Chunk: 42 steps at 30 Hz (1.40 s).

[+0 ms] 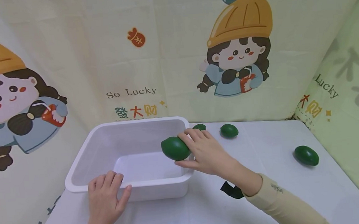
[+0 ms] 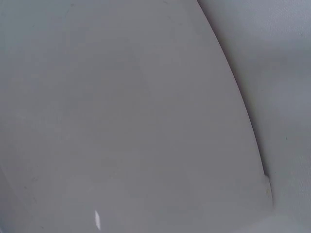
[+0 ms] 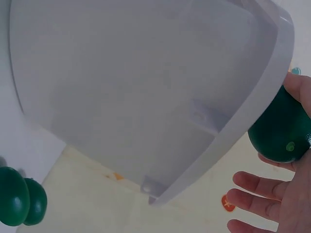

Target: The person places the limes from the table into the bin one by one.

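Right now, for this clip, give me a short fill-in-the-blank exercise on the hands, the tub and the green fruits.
1. The right hand holds a green fruit over the white ____.
2. The left hand rests on the tub's near ____.
3. The inside of the tub is ____.
4. The fruit at the far right lies on the ____.

Missing words: tub; rim; empty; table

Four green limes (image 1: 175, 148) (image 1: 199, 127) (image 1: 229, 130) (image 1: 306, 155) — one white tub (image 1: 77, 171).

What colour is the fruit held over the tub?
Dark green fruit, held in the right hand; clearest in the head view.
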{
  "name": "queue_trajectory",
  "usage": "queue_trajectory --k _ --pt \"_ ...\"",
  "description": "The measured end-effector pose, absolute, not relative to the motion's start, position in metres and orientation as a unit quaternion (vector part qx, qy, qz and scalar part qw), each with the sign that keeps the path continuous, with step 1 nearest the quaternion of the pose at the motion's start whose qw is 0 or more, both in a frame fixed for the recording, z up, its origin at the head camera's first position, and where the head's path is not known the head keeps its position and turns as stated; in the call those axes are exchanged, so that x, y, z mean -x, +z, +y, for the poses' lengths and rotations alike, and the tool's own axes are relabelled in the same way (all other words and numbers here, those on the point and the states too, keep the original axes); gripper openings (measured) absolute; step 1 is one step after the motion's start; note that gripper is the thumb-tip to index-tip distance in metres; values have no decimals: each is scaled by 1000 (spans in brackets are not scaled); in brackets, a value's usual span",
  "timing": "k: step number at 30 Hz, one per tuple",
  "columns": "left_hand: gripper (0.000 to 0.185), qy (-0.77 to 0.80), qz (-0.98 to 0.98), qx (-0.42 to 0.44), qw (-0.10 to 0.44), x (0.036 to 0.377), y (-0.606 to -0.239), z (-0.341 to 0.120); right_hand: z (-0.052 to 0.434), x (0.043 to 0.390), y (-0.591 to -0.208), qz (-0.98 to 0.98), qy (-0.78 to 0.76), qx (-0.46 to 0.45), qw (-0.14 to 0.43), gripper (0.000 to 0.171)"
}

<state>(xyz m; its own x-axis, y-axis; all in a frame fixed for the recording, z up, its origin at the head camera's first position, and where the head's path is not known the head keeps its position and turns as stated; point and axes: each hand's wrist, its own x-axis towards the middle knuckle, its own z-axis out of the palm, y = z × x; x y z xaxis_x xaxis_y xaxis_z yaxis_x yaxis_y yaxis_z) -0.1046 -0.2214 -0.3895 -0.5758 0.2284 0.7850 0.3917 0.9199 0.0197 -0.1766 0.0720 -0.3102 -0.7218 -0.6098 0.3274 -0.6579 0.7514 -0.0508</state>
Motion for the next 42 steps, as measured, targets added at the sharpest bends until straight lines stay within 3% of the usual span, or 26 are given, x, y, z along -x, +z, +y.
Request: queue_trajectory --k 23,42 --pt "52 -104 -869 178 451 106 -390 -220 54 180 -310 -912 57 -384 135 72" --pt "54 -95 -888 170 416 105 -390 -223 44 185 -316 -914 48 -391 101 71"
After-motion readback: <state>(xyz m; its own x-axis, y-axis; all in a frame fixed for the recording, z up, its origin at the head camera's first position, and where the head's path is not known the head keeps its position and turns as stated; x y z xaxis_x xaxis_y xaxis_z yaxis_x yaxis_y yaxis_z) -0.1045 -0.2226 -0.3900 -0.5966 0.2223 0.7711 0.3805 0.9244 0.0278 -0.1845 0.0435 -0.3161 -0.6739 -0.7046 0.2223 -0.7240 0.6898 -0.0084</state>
